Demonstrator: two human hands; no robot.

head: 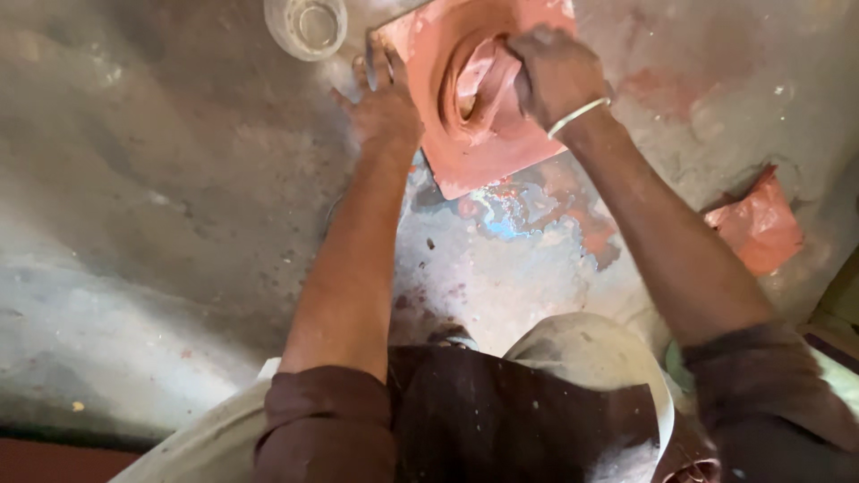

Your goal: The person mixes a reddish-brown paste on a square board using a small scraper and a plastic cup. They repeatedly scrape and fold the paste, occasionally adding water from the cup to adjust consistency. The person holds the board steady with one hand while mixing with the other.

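Note:
A square red slab [501,148] with a raised round ring in its middle lies on the stained concrete floor at the top centre. My left hand [383,100] lies flat on the floor with fingers spread, touching the slab's left edge. My right hand [553,72], wearing a pale bangle on the wrist, is closed on a red-stained cloth [488,76] pushed into the ring's hollow.
A clear glass cup [306,25] stands on the floor just left of the slab's top corner. A crumpled red plastic bag [759,225] lies at the right. Paint smears [528,210] mark the floor below the slab. My knees fill the bottom.

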